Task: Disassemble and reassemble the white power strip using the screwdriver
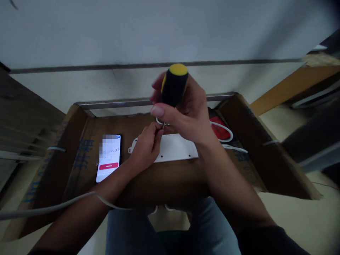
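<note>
So there's one screwdriver [174, 86] in play here, black grip with a yellow cap. The right hand [186, 117] is wrapping tight around it, holding it nearly upright with the tip pointing down. The left hand [146, 147] is sitting at 7 o'clock from it, fingers bunching closed right at the metal tip; can't tell if anything tiny is pinched in there. Both hands are hovering over one white plate [176, 148] that's lying flat in the middle of the cardboard surface [164, 180], and I'm counting two small holes along its near edge. One phone [108, 159] is lying at 9 o'clock from the plate with its screen lit. One red thing [221, 129] is peeking out at 2 o'clock, and one white cable [53, 209] is trailing off at 8 o'clock.
</note>
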Motion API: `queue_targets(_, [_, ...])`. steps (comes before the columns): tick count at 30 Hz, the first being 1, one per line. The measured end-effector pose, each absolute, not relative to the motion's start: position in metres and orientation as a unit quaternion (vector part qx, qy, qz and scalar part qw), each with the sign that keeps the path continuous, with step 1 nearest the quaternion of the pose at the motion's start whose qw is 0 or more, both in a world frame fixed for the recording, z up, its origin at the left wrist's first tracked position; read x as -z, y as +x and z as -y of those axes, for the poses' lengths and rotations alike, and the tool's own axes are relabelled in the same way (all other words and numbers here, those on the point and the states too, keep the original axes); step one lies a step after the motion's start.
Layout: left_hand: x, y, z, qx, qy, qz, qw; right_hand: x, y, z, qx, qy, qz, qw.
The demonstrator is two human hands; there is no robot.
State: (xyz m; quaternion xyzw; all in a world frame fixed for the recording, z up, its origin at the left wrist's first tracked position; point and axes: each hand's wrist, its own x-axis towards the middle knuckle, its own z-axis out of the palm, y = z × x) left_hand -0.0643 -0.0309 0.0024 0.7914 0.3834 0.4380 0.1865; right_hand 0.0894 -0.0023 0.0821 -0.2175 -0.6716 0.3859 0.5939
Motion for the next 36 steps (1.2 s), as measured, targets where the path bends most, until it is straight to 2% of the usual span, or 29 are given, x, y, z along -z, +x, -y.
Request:
queue_targets(4, [-0.004, -0.064, 0.031, -0.43, 0.789, -0.382, 0.216, -0.081, 0.093, -0.002, -0.416, -0.218, 0.686, 0.556])
queue_targets(10, [0.004, -0.064, 0.027, -0.515, 0.723, -0.383, 0.256, -0.084, 0.086, 0.002, -0.303, -0.315, 0.646, 0.626])
queue_targets(17, [0.003, -0.064, 0.028, -0.514, 0.691, -0.438, 0.259, -0.073, 0.092, -0.011, -0.414, -0.185, 0.699, 0.553])
queue_targets(21, [-0.003, -0.065, 0.032, -0.482, 0.73, -0.432, 0.22, -0.065, 0.089, -0.024, -0.346, -0.239, 0.663, 0.619])
queue_targets(25, [-0.002, -0.065, 0.03, -0.484, 0.734, -0.413, 0.237, -0.067, 0.086, -0.02, -0.268, -0.292, 0.643, 0.655])
queue_targets(31, [-0.003, -0.071, 0.023, -0.493, 0.728, -0.397, 0.263, -0.071, 0.1, -0.014, -0.382, -0.19, 0.723, 0.543])
queue_targets(33, [-0.006, -0.072, 0.022, -0.49, 0.734, -0.386, 0.268, -0.069, 0.101, -0.017, -0.388, -0.196, 0.717, 0.545])
queue_targets(36, [-0.008, -0.072, 0.023, -0.487, 0.731, -0.389, 0.277, -0.067, 0.095, -0.019, -0.342, -0.238, 0.68, 0.603])
